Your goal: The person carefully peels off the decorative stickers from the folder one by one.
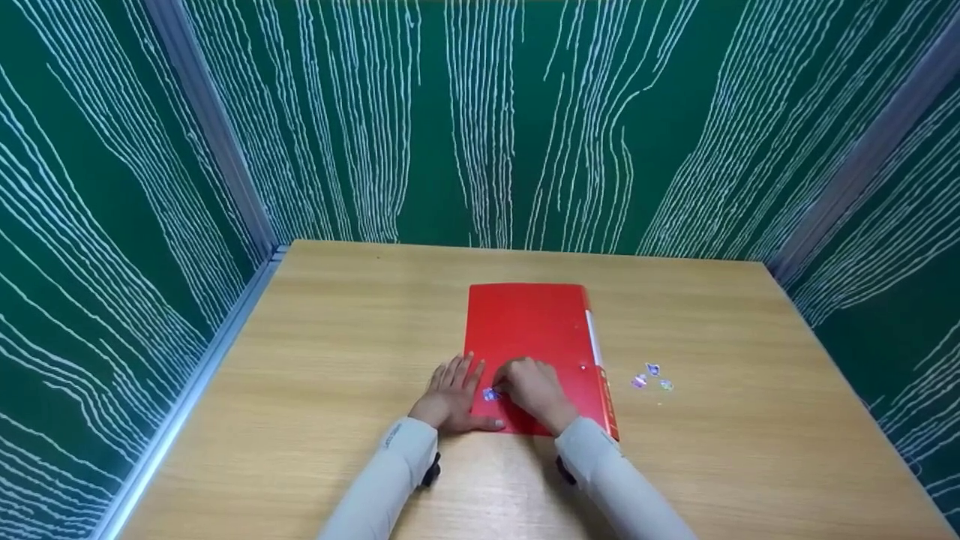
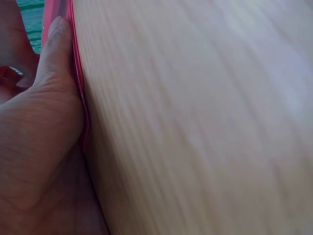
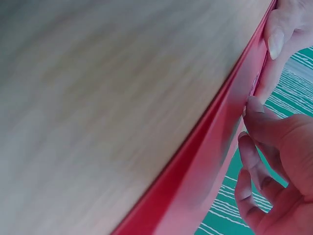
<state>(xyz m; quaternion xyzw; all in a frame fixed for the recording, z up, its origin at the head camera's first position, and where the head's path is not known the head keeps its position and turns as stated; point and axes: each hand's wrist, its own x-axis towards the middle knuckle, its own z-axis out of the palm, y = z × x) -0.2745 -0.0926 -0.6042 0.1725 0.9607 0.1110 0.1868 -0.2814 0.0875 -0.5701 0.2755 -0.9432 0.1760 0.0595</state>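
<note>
A red folder (image 1: 525, 322) lies on the wooden table, a white label and printed strip along its right side. Spread flat over the folder's lower left corner is my left hand (image 1: 450, 397), thumb along the bottom edge. Just right of it, a small purple-blue sticker (image 1: 490, 394) is on the cover. My right hand (image 1: 534, 386) has its fingers curled at the sticker's right edge. In the right wrist view, the right thumb (image 3: 261, 120) and forefinger pinch at the sticker (image 3: 255, 83), partly hiding it, close against the red cover.
Right of the folder, several small colourful stickers (image 1: 653, 370) lie on the wooden table (image 1: 337, 322). Green walls (image 1: 555, 150) with white wavy lines stand behind the table and along both sides, with grey posts (image 1: 217, 135) at the corners.
</note>
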